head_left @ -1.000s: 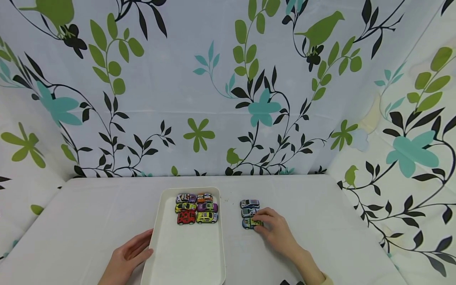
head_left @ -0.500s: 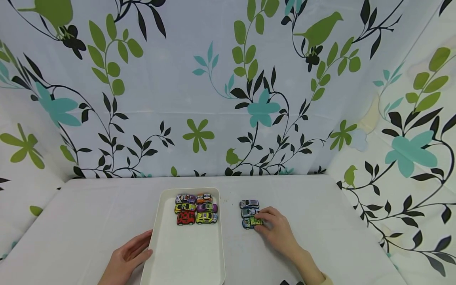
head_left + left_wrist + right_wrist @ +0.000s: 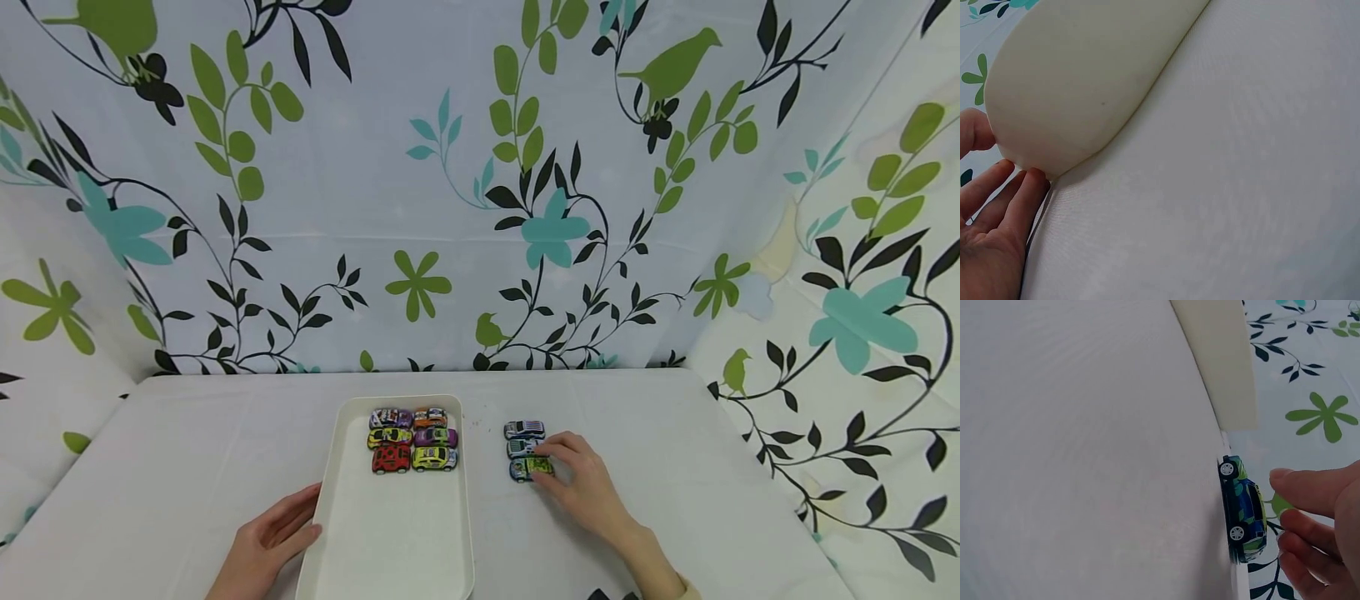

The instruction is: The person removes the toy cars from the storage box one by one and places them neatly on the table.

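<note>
Head view: touching the left edge of the tray (image 3: 386, 537) with the left hand (image 3: 272, 535), fingers and thumb apart. Poising the right hand (image 3: 585, 487) right of the tray, thumb and fingertips apart at the blue-green car (image 3: 527, 470), showing a gap in the right wrist view. Lining up two silver cars (image 3: 523, 429) beside it. Showing a table (image 3: 487, 517) strip along the tray's right edge. Bearing six cars (image 3: 391, 458) at the tray's far end.
</note>
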Demonstrator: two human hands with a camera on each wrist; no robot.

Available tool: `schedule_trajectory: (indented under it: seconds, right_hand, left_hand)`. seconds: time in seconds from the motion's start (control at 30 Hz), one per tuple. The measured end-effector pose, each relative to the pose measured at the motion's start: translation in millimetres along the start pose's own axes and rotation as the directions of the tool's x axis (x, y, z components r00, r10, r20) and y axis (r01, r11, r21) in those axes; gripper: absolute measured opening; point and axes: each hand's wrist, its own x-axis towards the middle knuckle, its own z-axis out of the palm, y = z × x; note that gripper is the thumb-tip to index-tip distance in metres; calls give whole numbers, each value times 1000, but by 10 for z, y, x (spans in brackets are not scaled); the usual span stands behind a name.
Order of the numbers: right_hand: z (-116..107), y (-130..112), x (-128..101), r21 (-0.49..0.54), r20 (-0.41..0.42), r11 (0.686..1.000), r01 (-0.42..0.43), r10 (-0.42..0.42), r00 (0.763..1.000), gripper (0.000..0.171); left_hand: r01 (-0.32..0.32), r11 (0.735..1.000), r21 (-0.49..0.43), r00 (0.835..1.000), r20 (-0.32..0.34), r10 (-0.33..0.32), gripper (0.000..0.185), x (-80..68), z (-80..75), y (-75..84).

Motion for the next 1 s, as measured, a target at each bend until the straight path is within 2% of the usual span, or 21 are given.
schedule_trajectory:
  seconds: [0.13,0.33,0.6,1.0]
  right_hand:
    - [-24,-105,33,32,20,999,17,-17,1000,32]
    - [-61,-352,108,98,105,995,24,-34,994,32]
    - [-16,-672,255,109,198,993,42,-63,978,31]
    - [181,-969,515,145,206,989,23,-53,977,28]
  left_hand:
    - [23,1000,5,1000,-3,-23,71,6,-12,-6]
    - [14,1000,-2,1000,0,-14,71,6,-18,-1]
    - [30,1000,4,1000,-7,-30,71,7,-7,1]
    - [41,999,9,999,-19,-41,71,19,7,-18]
